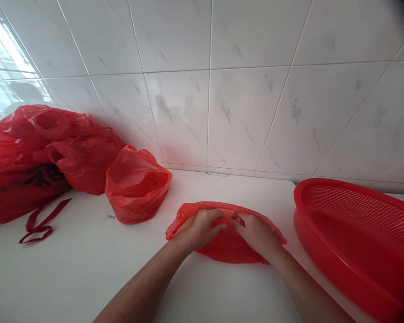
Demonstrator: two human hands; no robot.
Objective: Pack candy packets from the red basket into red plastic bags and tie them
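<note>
A thin red plastic bag (232, 251) lies spread low on the white surface in front of me. My left hand (204, 226) is over its left part, fingers curled on the film and the thumb bent toward them. From the other side my right hand (256, 231) meets it, thumb and fingers bent close together on the bag near its middle. A small gap separates the two hands. Whatever lies inside the bag is hidden. Left of it another red plastic bag (131, 206) stands with its mouth open and crumpled red film showing inside.
A large red plastic basket (323, 251) with mesh sides stands at the right. Full red bags (87, 161) are heaped at the left, with a dark red strap (37, 231) trailing onto the white tabletop (74, 278). A tiled wall (239, 112) closes off the back.
</note>
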